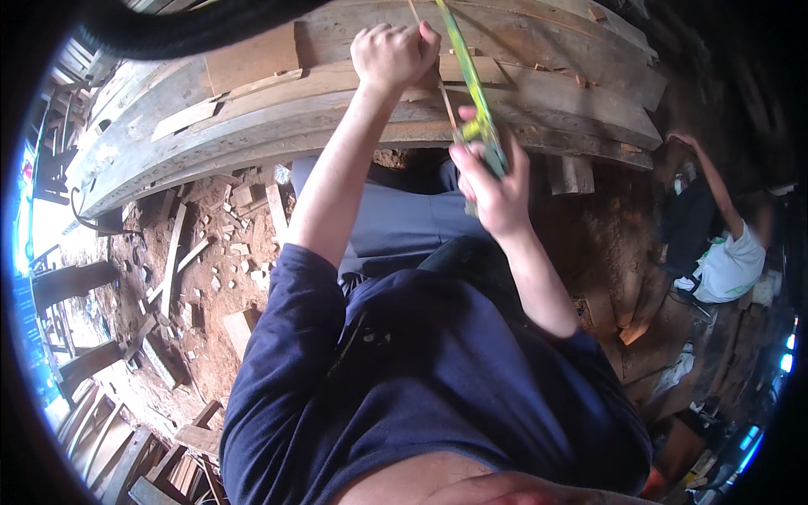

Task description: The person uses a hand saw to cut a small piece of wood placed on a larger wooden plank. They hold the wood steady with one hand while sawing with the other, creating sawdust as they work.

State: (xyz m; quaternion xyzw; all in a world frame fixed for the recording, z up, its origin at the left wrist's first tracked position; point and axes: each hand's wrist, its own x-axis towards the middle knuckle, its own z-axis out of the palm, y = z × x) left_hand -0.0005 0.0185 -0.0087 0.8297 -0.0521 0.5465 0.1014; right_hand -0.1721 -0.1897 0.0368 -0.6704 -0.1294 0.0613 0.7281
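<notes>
My right hand [502, 189] is wrapped around the handle of a hacksaw-like frame saw [461, 52] with a yellow-green frame. Its thin blade runs beside the frame, away from me over the plank bench [353, 88]. Just left of the blade, my left hand [391, 57] is closed in a fist low over the planks, thumb toward the saw. Whatever it grips is hidden under the fingers. A flat board [252, 59] lies on the bench farther left, with a short thin offcut [185, 119] nearer the front edge.
Scraps and wood blocks [240, 249] litter the dirt floor at left. Stacked timber [93, 362] stands at the far left. Another person [730, 261] in a white shirt sits at right, one arm stretched toward the bench end. A dark curved bar [185, 34] crosses the top left.
</notes>
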